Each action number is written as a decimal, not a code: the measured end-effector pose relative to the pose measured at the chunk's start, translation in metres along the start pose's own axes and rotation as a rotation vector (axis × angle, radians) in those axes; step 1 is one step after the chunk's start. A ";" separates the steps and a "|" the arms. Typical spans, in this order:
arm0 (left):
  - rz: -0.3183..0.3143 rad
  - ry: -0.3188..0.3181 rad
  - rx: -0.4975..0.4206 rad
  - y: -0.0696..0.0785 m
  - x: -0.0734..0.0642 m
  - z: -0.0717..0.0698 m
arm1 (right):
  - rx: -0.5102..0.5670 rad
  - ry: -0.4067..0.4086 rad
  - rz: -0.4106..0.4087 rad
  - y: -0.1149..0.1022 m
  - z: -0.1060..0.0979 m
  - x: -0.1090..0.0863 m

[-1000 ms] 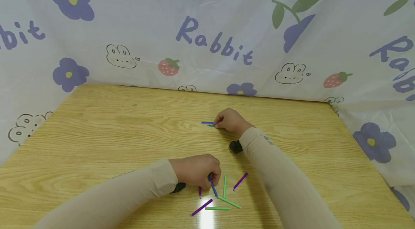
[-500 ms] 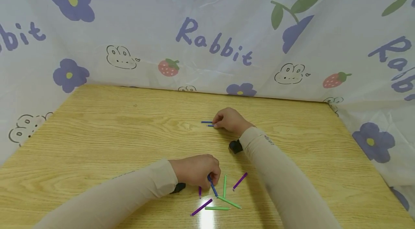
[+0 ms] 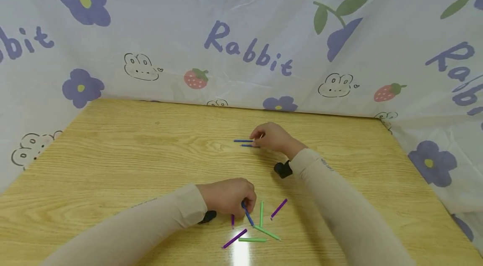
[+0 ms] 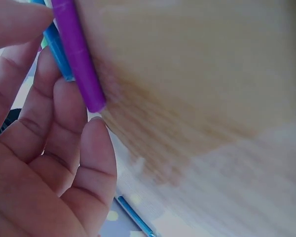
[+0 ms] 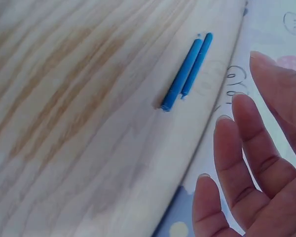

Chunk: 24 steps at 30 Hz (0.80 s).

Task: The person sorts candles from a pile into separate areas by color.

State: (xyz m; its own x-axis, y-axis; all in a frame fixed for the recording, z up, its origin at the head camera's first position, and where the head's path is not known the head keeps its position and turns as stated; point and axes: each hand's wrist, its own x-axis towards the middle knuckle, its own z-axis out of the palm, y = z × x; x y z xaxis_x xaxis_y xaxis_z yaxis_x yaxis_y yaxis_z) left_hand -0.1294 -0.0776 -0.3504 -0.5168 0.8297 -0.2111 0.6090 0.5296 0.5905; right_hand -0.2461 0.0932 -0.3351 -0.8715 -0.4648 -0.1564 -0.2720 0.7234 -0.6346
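Observation:
In the head view my left hand is low over a loose group of thin candles near the table's front. Its fingertips pinch one end of a blue candle, which slants toward me. A purple candle lies in front of that blue candle in the left wrist view. Farther back, my right hand is beside two blue candles lying nearly parallel, an upper one and a lower one. The right wrist view shows its fingers spread and apart from the pair of blue candles.
Three green candles lie near my left hand, one flat across. Purple candles lie around them, one to the right and one at the front. The wooden table ends at a white printed curtain behind.
My right hand has let go and drawn slightly right, uncovering more of the two blue candles. My left hand stays nearly still with its blue candle.

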 end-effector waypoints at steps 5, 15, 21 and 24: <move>0.002 0.001 -0.011 0.000 0.000 -0.001 | -0.015 -0.012 -0.045 -0.002 -0.004 -0.011; 0.002 0.022 0.009 0.000 -0.001 0.000 | -0.088 -0.049 -0.107 -0.010 -0.006 -0.043; -0.007 0.034 0.020 -0.002 -0.001 0.001 | -0.103 -0.054 -0.126 -0.008 -0.001 -0.061; -0.003 0.045 0.017 -0.002 -0.001 0.001 | -0.095 -0.050 -0.126 -0.005 0.003 -0.069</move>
State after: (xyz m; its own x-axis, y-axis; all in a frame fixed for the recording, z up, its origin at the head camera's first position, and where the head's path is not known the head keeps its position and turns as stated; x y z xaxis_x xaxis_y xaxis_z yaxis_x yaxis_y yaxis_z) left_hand -0.1292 -0.0798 -0.3525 -0.5454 0.8193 -0.1772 0.6172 0.5355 0.5764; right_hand -0.1833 0.1203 -0.3235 -0.8071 -0.5783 -0.1189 -0.4175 0.7014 -0.5777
